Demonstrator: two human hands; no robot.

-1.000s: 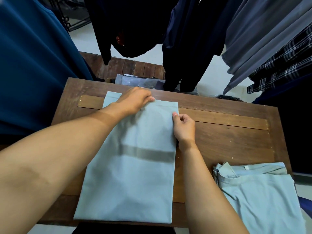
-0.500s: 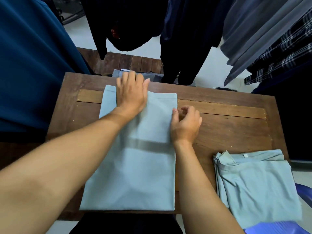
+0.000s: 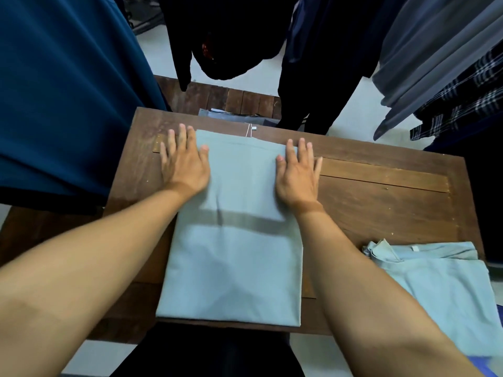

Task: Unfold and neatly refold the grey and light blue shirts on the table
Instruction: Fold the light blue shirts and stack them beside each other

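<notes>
1. Grey-blue shirt lies folded into a long rectangle at the middle of the tabletop, reaching almost to its front edge.
2. Left grip: fingers straight and spread, palm flat on the shirt's far left corner, fingertips overhanging onto the wood.
3. Right grip: likewise flat and spread, on the far right corner. Judged purpose: pinning and smoothing the upper layer so the edges stay square.
4. Paler shirt sits folded at the near right corner, well apart, collar showing.
5. Containers: none visible; both shirts rest directly on the wood.
</notes>
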